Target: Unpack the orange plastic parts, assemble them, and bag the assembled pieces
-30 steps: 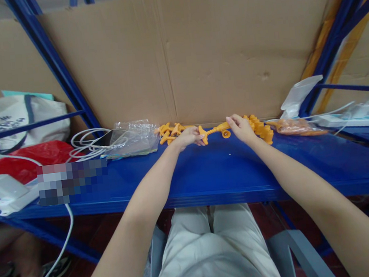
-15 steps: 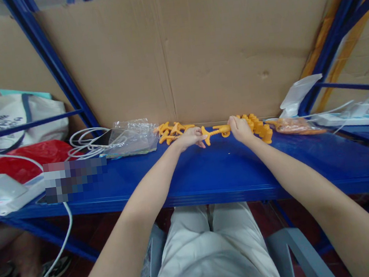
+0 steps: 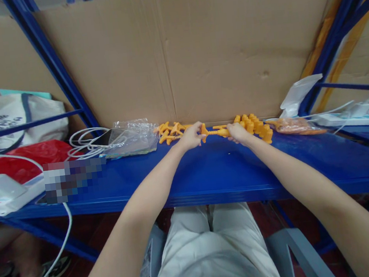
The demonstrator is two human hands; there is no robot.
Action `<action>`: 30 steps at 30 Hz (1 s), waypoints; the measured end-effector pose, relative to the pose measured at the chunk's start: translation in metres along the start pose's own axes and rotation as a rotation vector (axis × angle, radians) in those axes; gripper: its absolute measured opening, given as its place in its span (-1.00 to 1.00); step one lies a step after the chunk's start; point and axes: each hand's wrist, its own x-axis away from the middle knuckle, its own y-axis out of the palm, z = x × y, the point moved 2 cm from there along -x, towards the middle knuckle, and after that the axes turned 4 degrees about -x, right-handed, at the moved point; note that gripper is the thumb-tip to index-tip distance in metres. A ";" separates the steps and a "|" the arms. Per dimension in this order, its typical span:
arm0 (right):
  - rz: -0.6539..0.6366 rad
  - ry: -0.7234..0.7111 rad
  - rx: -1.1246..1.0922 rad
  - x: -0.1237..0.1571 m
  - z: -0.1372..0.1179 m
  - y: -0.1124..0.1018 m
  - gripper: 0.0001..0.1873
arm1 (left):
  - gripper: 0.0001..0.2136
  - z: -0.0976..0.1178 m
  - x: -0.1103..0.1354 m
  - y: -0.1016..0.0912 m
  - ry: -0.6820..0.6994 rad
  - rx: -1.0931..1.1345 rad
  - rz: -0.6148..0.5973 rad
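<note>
A yellow-orange plastic screw piece (image 3: 213,132) with a threaded shaft and a winged end lies level between my two hands, just above the blue shelf (image 3: 221,170). My left hand (image 3: 191,137) pinches its winged end. The fingers of my right hand (image 3: 239,133) are wrapped round the thicker end, hiding part of it. Behind my left hand is a pile of yellow-orange winged pieces (image 3: 169,133). Several chunky yellow-orange parts (image 3: 256,126) lie in rows beside my right hand.
A clear plastic bag (image 3: 133,137) and coiled white cable (image 3: 83,143) lie at the left, near a red bag (image 3: 30,160) and a power strip (image 3: 21,195). An orange-filled plastic packet (image 3: 298,126) lies right. A cardboard panel (image 3: 194,53) closes off the back.
My left hand's fingers have moved onto the winged end, which has turned. My right hand has shifted slightly left and down, showing more of the parts behind it.
</note>
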 end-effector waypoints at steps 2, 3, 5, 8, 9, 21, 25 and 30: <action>-0.016 0.175 -0.049 0.005 -0.005 0.002 -0.49 | -0.79 0.001 -0.001 -0.001 0.015 -0.001 0.012; -0.044 0.252 -0.088 0.008 -0.010 0.002 -0.50 | -0.79 0.001 -0.001 -0.003 0.016 0.011 0.018; -0.090 0.319 -0.142 0.014 -0.021 0.001 -0.48 | -0.79 0.001 -0.003 -0.006 0.003 0.045 0.021; -0.193 0.258 -0.206 0.021 -0.038 -0.005 -0.49 | -0.81 -0.002 -0.005 -0.011 -0.050 0.090 -0.003; -0.216 0.233 -0.218 0.023 -0.041 -0.008 -0.55 | -0.82 -0.003 -0.006 -0.012 -0.068 0.101 -0.012; -0.370 0.055 -0.096 0.023 -0.031 -0.020 -0.64 | -0.87 -0.010 -0.004 -0.016 -0.145 0.058 -0.064; -0.383 0.055 -0.101 0.025 -0.033 -0.020 -0.62 | -0.87 -0.010 -0.003 -0.016 -0.142 0.031 -0.070; -0.382 0.100 -0.088 0.026 -0.034 -0.019 -0.64 | -0.85 -0.003 0.001 -0.015 -0.163 0.007 -0.048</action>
